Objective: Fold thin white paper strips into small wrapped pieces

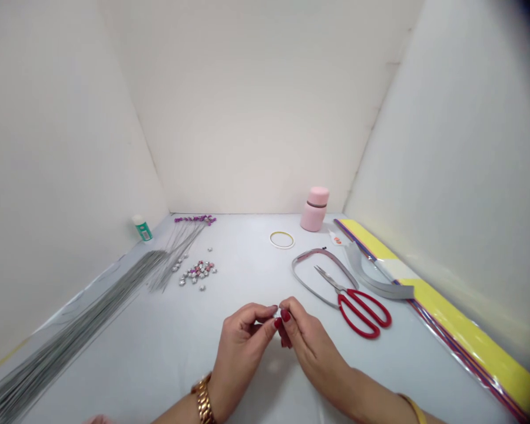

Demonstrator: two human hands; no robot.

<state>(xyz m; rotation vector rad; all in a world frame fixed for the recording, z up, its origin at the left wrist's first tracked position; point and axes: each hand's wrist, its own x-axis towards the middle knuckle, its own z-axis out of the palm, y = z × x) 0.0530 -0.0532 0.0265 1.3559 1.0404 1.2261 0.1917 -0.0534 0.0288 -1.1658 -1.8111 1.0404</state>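
Observation:
Thumb and fingers of my left hand [246,338] are pinched together near the front middle of the table. My right hand [312,343] is closed in a like pinch, its fingertips almost meeting the left ones. Something tiny and pale seems to sit between them, mostly hidden by the fingers. To the left lies a pile of small silver and pinkish puffy stars [198,271]. Right of my hands are red-handled scissors [351,297], blades slightly apart, resting across a loop of grey strip [311,288].
Long grey wires [83,318] run along the left, with purple-tipped wires [194,221] behind. A green-labelled bottle [142,228], tape ring [282,239] and pink flask [314,211] stand farther back. Grey strips [380,285], a small white tube [337,238] and yellow packet [459,330] lie right.

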